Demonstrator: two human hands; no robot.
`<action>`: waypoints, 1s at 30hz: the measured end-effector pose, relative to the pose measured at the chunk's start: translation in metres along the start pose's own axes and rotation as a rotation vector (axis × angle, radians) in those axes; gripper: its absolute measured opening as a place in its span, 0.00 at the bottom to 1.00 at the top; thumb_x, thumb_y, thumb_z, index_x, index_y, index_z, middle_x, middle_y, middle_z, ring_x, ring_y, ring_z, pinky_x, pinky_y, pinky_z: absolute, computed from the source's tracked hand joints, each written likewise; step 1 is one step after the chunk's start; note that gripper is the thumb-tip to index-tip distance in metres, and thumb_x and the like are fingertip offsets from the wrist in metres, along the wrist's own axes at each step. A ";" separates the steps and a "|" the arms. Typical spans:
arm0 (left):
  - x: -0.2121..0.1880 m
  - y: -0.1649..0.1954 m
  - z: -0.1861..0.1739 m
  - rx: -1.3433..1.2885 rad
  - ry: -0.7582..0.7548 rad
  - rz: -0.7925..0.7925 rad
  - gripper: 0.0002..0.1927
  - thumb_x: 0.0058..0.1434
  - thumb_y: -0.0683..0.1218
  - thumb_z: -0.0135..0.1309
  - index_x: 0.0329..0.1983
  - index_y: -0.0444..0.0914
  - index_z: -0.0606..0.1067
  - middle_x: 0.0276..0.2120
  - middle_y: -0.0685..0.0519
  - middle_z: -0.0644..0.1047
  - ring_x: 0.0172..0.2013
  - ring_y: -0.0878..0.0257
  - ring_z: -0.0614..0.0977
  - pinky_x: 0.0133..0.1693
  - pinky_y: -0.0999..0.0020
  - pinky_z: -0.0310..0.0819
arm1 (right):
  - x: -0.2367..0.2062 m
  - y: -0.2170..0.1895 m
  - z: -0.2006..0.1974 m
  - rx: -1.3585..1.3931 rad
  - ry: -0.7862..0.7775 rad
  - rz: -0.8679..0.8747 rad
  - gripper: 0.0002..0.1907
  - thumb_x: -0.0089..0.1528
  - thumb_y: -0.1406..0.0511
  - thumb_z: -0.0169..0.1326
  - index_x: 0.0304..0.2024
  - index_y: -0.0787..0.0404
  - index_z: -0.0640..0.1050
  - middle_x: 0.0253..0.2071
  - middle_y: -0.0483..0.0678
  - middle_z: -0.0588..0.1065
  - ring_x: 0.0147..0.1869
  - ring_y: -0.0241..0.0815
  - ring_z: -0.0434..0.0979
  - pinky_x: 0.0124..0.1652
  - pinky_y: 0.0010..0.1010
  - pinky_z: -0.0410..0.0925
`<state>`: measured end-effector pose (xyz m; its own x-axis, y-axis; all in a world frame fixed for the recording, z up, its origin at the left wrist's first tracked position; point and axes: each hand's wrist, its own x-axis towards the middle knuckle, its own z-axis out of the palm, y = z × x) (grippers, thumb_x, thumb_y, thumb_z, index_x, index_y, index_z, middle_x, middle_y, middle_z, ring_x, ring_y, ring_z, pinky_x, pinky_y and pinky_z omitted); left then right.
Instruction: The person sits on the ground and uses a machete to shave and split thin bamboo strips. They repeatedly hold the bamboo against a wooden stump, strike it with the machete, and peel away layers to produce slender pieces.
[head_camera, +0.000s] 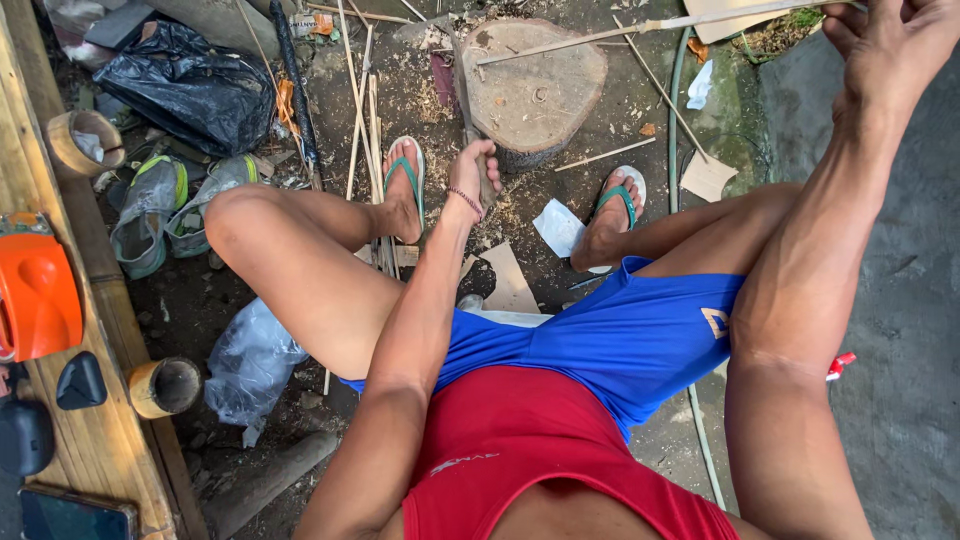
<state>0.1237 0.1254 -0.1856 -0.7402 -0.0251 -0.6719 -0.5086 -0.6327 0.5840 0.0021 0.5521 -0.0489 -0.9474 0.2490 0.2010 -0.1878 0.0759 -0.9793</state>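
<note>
Gripping a dark-handled chopping knife (470, 110), left hand (475, 170) fingers clamped; right hand (890, 40) fingers unclear.

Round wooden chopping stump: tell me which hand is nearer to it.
Left. The left hand grips a tool handle right at the round wooden chopping stump's near edge; the right hand is raised well off to its right, holding a thin bamboo strip.

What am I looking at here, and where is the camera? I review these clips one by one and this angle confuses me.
The single picture comes from a camera on the person's head, looking down past a red shirt and blue shorts. There is no machine, only bare hands. The left hand closes its grip on a tool handle beside a wooden chopping block. The right hand is raised, holding a long thin bamboo stick. On the dirt ground lie bamboo strips, shavings and a black plastic bag.
</note>
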 end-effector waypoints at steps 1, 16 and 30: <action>0.000 -0.001 -0.003 0.053 0.016 0.006 0.08 0.61 0.48 0.54 0.32 0.39 0.73 0.18 0.58 0.71 0.15 0.69 0.72 0.17 0.71 0.67 | 0.001 0.002 -0.001 0.005 -0.005 0.010 0.07 0.79 0.69 0.56 0.47 0.68 0.78 0.41 0.50 0.83 0.42 0.41 0.87 0.39 0.25 0.78; 0.008 0.021 -0.021 0.564 -0.173 -0.052 0.08 0.59 0.45 0.56 0.30 0.38 0.70 0.17 0.57 0.73 0.15 0.69 0.72 0.17 0.73 0.68 | -0.003 0.009 -0.020 0.055 -0.007 0.050 0.07 0.78 0.70 0.58 0.49 0.72 0.79 0.41 0.52 0.82 0.42 0.42 0.85 0.45 0.31 0.82; -0.004 0.027 0.003 1.122 0.180 0.610 0.07 0.58 0.46 0.59 0.33 0.38 0.74 0.21 0.53 0.76 0.20 0.62 0.77 0.25 0.63 0.71 | -0.002 0.026 -0.036 0.104 -0.024 0.070 0.07 0.78 0.70 0.57 0.49 0.71 0.78 0.40 0.52 0.79 0.44 0.43 0.83 0.48 0.32 0.78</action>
<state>0.1116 0.1108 -0.1658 -0.9578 -0.2370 -0.1625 -0.2649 0.5087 0.8192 0.0083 0.5883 -0.0736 -0.9648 0.2270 0.1324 -0.1455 -0.0416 -0.9885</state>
